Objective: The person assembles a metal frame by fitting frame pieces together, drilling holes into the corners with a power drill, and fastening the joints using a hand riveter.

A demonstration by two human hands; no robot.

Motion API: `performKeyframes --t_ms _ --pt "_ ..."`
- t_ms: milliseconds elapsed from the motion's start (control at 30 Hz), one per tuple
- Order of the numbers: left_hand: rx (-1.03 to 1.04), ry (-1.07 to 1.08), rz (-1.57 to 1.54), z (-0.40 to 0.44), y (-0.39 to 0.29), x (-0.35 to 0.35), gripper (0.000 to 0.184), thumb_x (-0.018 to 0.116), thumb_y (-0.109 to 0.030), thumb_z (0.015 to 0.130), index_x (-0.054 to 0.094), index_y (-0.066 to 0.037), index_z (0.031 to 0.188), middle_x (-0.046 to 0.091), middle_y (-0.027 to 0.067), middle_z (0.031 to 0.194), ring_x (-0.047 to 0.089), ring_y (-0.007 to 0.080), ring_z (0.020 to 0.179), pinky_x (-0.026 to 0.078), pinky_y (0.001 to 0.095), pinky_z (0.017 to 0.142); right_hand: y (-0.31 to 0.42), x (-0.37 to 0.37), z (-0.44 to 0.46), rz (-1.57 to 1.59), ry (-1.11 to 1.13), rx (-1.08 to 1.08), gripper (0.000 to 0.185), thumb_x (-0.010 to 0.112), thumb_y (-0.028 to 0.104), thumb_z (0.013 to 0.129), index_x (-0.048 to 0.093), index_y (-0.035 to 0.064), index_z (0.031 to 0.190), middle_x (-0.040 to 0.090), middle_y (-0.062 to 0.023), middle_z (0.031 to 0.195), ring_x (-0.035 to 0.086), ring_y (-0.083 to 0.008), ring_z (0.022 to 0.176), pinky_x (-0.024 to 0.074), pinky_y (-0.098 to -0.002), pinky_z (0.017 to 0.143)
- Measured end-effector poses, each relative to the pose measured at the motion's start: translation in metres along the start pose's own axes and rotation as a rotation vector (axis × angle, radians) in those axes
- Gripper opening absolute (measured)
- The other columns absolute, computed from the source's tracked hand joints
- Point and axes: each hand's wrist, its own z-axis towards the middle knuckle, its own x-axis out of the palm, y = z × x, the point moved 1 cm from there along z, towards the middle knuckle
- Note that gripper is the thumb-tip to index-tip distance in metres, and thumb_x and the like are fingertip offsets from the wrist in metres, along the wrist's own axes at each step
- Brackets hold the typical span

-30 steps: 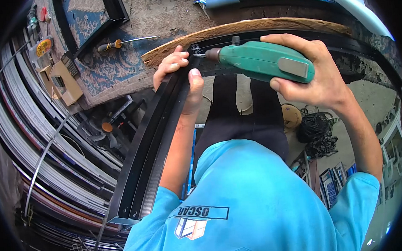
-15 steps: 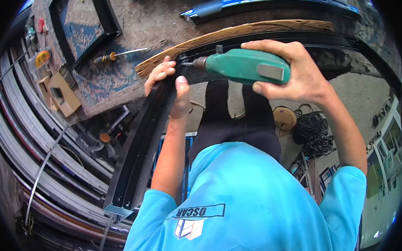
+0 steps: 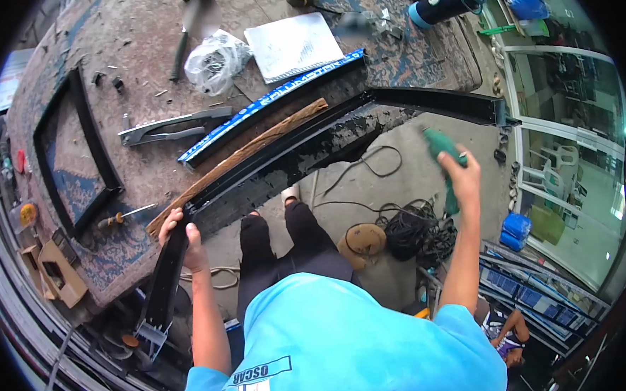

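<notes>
My left hand (image 3: 186, 241) grips the left corner of a black metal frame (image 3: 275, 142), thumb on the near side. The frame lies along the table's front edge, with one arm reaching down towards me and another out to the right. In my right hand (image 3: 464, 177) is a green drill (image 3: 439, 146), held off the table over the floor and pointing up and left, apart from the frame. A wooden strip (image 3: 254, 155) lies behind the frame's long side, and a blue-and-white wrapped bar (image 3: 273, 102) lies beyond it.
On the table (image 3: 144, 84) are a second black frame (image 3: 46, 174), a screwdriver (image 3: 126, 216), a riveter-like tool (image 3: 175, 126), a hammer (image 3: 185, 46), a plastic bag (image 3: 217, 62), papers (image 3: 294, 44) and a bottle (image 3: 448, 6). Cables (image 3: 414, 233) lie on the floor. Another person (image 3: 508, 330) is at lower right.
My right hand has drawn the drill away from the frame's left corner, out to the right. My left hand still holds that corner. The view has swung right, showing more table and the glass doors.
</notes>
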Motion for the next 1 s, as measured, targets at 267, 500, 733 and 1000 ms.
performKeyframes --t_ms 267,500,733,1000 --pt "-0.084 -0.042 0.035 -0.001 -0.008 0.001 0.044 0.065 0.010 0.081 0.052 -0.005 0.120 0.067 0.0155 0.124 0.063 0.0316 0.126 0.043 0.0490 0.117 -0.038 0.123 0.233 -0.333 -0.451 -0.494 0.097 0.087 0.042 0.081 0.043 -0.0038 0.155 0.052 -0.0335 0.148 0.051 -0.0458 0.139 0.0398 -0.0494 0.117" --pt "-0.111 -0.013 -0.025 0.000 -0.009 0.004 0.047 0.067 0.012 0.079 0.052 -0.005 0.120 0.067 0.0160 0.123 0.063 0.0292 0.124 0.045 0.0450 0.114 -0.032 0.136 0.212 -0.395 -0.256 -0.627 0.059 0.077 0.036 0.086 0.065 -0.0002 0.132 0.059 -0.0325 0.139 0.057 -0.0481 0.127 0.0463 -0.0527 0.106" --pt "-0.171 -0.019 -0.140 -0.006 -0.006 0.005 0.049 0.067 0.012 0.079 0.052 -0.006 0.122 0.065 0.0134 0.125 0.060 0.0278 0.128 0.041 0.0462 0.118 0.095 0.206 -0.013 0.102 0.850 -0.434 0.019 0.074 0.015 0.096 0.078 -0.0009 0.107 0.077 -0.0065 0.098 0.069 -0.0126 0.083 0.0552 -0.0290 0.075" --pt "-0.122 -0.038 -0.040 0.009 -0.022 0.003 0.044 0.084 0.000 0.073 0.067 -0.003 0.113 0.069 0.0131 0.113 0.067 0.0247 0.110 0.052 0.0359 0.098 0.255 0.449 0.048 -0.644 0.139 -1.064 0.024 0.055 0.009 0.095 0.076 0.0034 0.103 0.074 -0.0248 0.104 0.073 -0.0418 0.102 0.0592 -0.0509 0.088"
